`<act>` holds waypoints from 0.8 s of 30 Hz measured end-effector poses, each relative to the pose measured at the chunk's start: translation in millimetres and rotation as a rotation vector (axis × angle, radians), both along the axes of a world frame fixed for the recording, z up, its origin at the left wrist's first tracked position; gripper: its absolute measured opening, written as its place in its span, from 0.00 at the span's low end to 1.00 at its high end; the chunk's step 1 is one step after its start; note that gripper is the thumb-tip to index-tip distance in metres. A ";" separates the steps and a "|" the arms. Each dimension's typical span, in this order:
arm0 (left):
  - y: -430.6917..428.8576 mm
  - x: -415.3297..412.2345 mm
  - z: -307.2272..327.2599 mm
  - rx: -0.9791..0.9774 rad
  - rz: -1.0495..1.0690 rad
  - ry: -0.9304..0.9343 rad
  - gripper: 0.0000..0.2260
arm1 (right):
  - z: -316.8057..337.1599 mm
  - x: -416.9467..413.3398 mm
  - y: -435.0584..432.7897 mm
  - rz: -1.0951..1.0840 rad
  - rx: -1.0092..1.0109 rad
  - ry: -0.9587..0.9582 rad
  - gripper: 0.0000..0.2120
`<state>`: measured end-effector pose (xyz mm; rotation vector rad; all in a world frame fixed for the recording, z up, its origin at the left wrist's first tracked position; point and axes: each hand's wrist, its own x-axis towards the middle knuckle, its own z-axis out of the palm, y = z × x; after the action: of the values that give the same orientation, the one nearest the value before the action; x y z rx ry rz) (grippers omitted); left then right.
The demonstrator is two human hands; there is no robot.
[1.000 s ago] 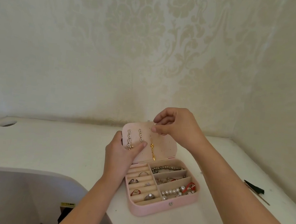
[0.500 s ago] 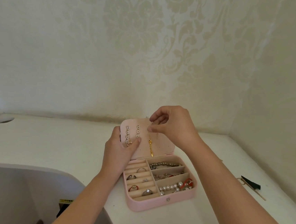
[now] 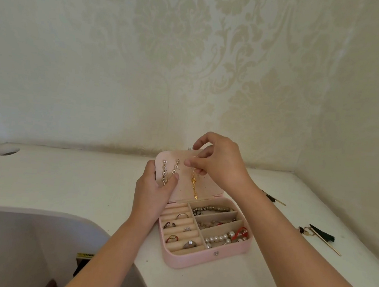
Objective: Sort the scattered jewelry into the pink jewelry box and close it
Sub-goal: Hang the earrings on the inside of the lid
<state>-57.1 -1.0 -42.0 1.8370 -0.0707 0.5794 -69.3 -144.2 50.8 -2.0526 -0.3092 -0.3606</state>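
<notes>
The pink jewelry box (image 3: 196, 258) lies open on the white desk, its lid (image 3: 209, 187) tilted up. Rings sit in the left slots; a bead bracelet (image 3: 214, 209) and a pearl bracelet (image 3: 219, 238) lie in the right compartments. My left hand (image 3: 153, 193) grips the lid's left edge, thumb pressed beside two silver drop earrings (image 3: 169, 170) hung on it. My right hand (image 3: 216, 164) pinches the top of a gold drop earring (image 3: 194, 186) against the lid. A tiny silver piece (image 3: 189, 148) shows at the lid's top edge.
A dark green tassel hairpin with a gold stick (image 3: 322, 237) lies on the desk at the right, another dark piece (image 3: 273, 197) behind it. The white desk (image 3: 64, 184) has a cable hole (image 3: 8, 150) at far left. Walls close in behind and right.
The view has shifted slightly. Both hands stay on the lid; my right hand's fingers have worked at the gold earring's top near the lid's upper edge.
</notes>
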 end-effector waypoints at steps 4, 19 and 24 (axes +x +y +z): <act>0.6 0.8 -1.5 0.003 0.007 -0.002 0.10 | 2.1 0.2 -0.1 0.033 0.053 0.010 0.14; -0.5 -1.6 0.5 -0.007 0.002 -0.002 0.09 | 2.6 7.1 -9.1 -0.039 0.184 -0.007 0.13; -0.8 -1.8 1.0 -0.008 -0.001 -0.002 0.09 | 4.2 7.9 -9.9 -0.073 0.148 -0.083 0.11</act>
<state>-58.9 -1.8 -41.1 1.8281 -0.0705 0.5797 -61.5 -154.0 55.0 -1.9100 -0.2508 -0.5004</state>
